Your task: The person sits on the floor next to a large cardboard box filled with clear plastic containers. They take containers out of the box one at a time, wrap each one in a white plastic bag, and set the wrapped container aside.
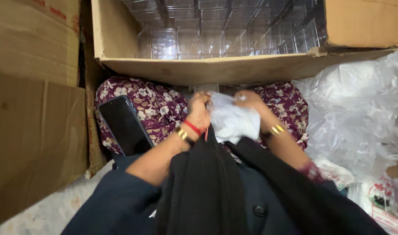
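Observation:
My left hand [199, 111] and my right hand [250, 102] both grip a crumpled white cloth [233, 119] held over my lap. The left wrist wears a red thread and a gold bangle; the right wrist wears a gold bangle too. Under the hands lies purple floral fabric [155, 104] across my knees. A black scarf [207, 187] hangs down from my chest between the arms.
A dark phone [125, 125] rests on my left knee. An open cardboard box [216, 69] of clear plastic containers [216, 35] stands just beyond the hands. Cardboard panels [33, 122] stand at the left; crumpled clear plastic bags [360, 109] pile at the right.

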The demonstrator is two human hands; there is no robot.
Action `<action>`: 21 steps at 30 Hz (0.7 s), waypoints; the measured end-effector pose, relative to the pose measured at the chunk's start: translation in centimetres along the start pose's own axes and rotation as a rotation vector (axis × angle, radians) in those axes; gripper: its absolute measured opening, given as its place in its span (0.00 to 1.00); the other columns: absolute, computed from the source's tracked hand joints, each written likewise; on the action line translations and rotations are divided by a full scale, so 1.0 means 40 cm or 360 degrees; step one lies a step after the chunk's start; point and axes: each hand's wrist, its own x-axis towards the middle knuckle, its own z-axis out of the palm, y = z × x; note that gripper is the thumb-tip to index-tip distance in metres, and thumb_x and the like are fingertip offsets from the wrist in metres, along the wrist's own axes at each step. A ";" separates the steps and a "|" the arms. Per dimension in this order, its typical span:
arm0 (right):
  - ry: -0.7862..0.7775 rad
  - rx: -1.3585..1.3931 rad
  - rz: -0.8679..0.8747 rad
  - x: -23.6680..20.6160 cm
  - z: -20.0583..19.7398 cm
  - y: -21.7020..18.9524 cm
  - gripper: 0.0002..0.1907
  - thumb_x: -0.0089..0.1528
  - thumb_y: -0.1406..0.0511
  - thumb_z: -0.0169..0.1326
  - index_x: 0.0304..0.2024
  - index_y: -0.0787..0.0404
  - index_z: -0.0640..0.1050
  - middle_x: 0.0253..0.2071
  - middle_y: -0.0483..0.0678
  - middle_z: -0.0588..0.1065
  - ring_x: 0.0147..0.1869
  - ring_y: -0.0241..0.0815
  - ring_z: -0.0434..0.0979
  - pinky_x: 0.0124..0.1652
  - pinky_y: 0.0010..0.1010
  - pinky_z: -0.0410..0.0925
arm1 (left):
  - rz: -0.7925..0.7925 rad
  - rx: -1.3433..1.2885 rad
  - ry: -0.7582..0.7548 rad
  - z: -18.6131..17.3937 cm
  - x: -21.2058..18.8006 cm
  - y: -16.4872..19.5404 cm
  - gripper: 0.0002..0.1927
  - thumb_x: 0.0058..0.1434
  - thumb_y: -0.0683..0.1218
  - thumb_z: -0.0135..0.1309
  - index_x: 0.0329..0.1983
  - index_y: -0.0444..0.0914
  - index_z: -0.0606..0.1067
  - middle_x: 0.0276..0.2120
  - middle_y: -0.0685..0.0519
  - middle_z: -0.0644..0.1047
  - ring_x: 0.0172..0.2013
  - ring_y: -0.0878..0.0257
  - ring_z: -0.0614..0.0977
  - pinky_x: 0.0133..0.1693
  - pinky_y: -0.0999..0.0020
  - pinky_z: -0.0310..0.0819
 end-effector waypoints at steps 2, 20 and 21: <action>0.0350 -0.0572 -0.0328 0.068 0.051 0.014 0.13 0.60 0.65 0.65 0.44 0.68 0.81 0.38 0.50 0.79 0.39 0.42 0.78 0.39 0.35 0.71 | 0.0413 0.1165 0.0369 -0.014 0.062 0.018 0.09 0.58 0.34 0.46 0.36 0.38 0.75 0.32 0.53 0.79 0.34 0.59 0.80 0.41 0.63 0.78; 0.0167 -0.0187 -0.0514 0.012 0.033 -0.040 0.19 0.64 0.64 0.54 0.55 0.67 0.77 0.48 0.47 0.79 0.49 0.37 0.76 0.50 0.28 0.70 | 0.0194 0.1025 0.0537 0.006 0.062 0.045 0.17 0.50 0.34 0.51 0.43 0.33 0.81 0.38 0.50 0.82 0.34 0.61 0.79 0.37 0.67 0.74; 0.0133 -0.0039 -0.0476 -0.040 0.007 -0.051 0.20 0.64 0.63 0.54 0.56 0.67 0.77 0.49 0.47 0.79 0.50 0.37 0.76 0.50 0.27 0.70 | 0.0137 0.0956 0.0443 0.019 0.050 0.021 0.17 0.50 0.34 0.52 0.43 0.32 0.81 0.38 0.49 0.82 0.34 0.61 0.79 0.36 0.67 0.74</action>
